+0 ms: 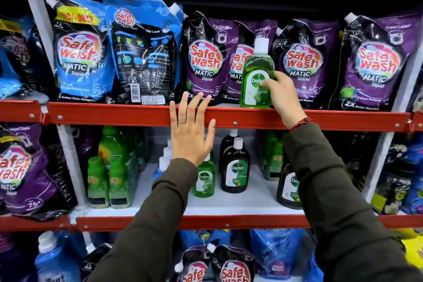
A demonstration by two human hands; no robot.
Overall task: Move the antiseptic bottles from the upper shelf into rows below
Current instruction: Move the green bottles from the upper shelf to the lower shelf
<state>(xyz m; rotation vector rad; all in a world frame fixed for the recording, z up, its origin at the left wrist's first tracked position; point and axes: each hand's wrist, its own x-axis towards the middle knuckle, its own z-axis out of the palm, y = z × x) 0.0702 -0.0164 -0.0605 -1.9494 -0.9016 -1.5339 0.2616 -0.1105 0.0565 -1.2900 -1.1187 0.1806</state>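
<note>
One upright green bottle (256,75), cap up.

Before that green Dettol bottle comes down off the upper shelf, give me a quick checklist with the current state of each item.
1. Right hand on the green bottle: ok, its fingers wrap the label.
2. Bottle upright with white cap on: ok.
3. Bottle lifted off the upper shelf: cannot tell, its base sits at the red edge.
4. Left hand free: ok, open, holding nothing.
5. Room on the lower shelf: ok, bare white surface in front of the brown Dettol bottle.
6. Purple pouches behind stay put: cannot tell.
</note>
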